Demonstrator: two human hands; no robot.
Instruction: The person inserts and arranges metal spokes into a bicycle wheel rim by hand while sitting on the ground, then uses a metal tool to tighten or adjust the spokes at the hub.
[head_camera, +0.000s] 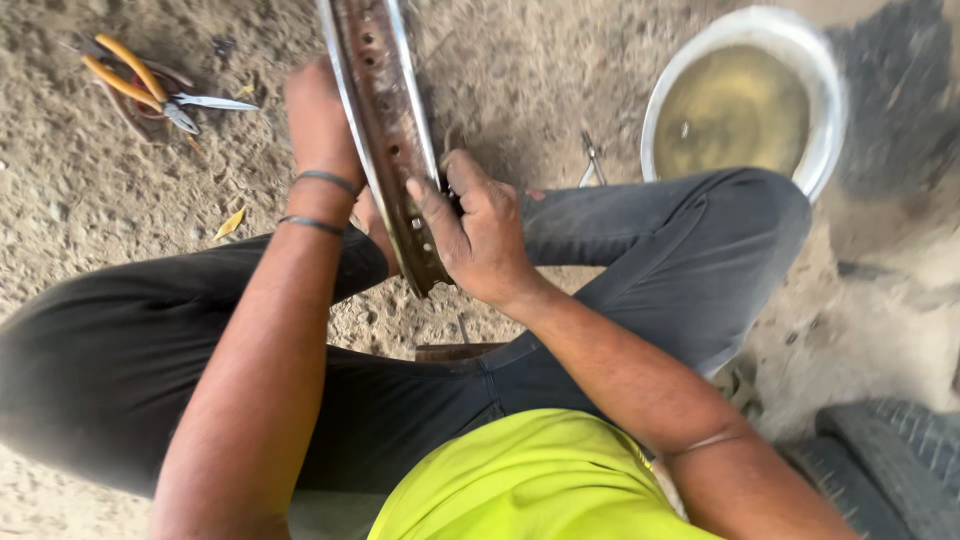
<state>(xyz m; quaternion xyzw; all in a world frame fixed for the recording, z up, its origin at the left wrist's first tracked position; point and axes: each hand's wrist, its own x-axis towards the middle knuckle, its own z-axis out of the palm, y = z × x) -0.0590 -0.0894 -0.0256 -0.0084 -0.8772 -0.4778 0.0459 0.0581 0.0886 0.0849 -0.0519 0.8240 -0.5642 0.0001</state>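
Note:
A rusty metal wheel rim (385, 110) with spoke holes stands on edge between my knees, running from the top of the view down toward me. My right hand (480, 230) is wrapped over the rim's near end, thumb on the inner face. My left hand (320, 125) is behind the rim on its left side, partly hidden, pressed against it; two thin bangles sit on that wrist. Whether either hand also holds a small tool is hidden.
Orange-handled pliers and scissors (150, 90) lie on the sandy ground at upper left. A white basin (830, 120) of murky water stands at upper right. A small metal tool (592, 160) lies beside it. A tyre (900, 450) is at lower right.

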